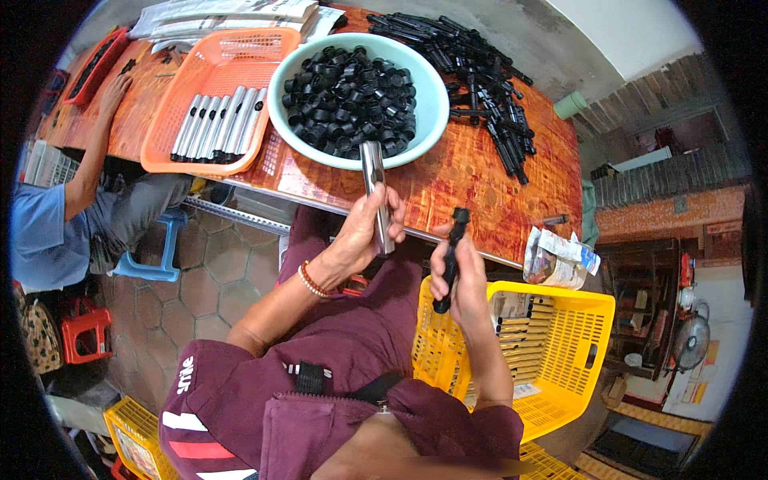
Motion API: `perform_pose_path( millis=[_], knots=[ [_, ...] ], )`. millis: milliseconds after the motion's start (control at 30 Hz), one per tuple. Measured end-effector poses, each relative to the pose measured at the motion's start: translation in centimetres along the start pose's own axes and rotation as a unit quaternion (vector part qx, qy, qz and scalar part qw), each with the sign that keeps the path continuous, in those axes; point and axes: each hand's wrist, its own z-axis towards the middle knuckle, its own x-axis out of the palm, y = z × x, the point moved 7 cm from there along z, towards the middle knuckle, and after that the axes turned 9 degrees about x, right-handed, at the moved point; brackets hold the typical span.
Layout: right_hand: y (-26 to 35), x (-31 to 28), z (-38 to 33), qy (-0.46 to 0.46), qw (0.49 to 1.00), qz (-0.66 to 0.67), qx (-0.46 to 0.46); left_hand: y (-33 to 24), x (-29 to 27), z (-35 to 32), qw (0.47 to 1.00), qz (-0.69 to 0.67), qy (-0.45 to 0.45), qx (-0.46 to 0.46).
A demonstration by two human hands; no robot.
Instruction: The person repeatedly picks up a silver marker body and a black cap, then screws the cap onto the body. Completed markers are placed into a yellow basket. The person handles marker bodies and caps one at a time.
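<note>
One head-worn fisheye looks steeply down, close over the table [472,180].

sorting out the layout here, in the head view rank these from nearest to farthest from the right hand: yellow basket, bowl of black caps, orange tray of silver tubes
Measured from the right hand:
1. Yellow basket, just below and right of it.
2. Bowl of black caps, up on the table.
3. Orange tray of silver tubes, far left on the table.

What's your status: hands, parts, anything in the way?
Left hand grips silver metal tube. Right hand grips black plastic rod. Parts apart, not joined. Bowl of black caps just ahead; nothing between the hands.
</note>
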Motion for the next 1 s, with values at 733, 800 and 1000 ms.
perform_pose_path(
  millis=[733,800,1000],
  knots=[
    [-3.4,2.4,-0.3,-0.010,0.964,-0.265,-0.017,0.3,2.4,0.9,0.998,-0.058,0.005,0.030],
    [-3.6,2.1,-0.2,-0.008,0.971,-0.240,-0.006,0.5,2.5,0.7,0.998,-0.046,0.020,0.037],
    [-4.4,1.2,0.3,-0.015,0.981,-0.191,0.023,1.8,1.8,0.3,0.996,0.089,0.021,0.005]
  ],
)
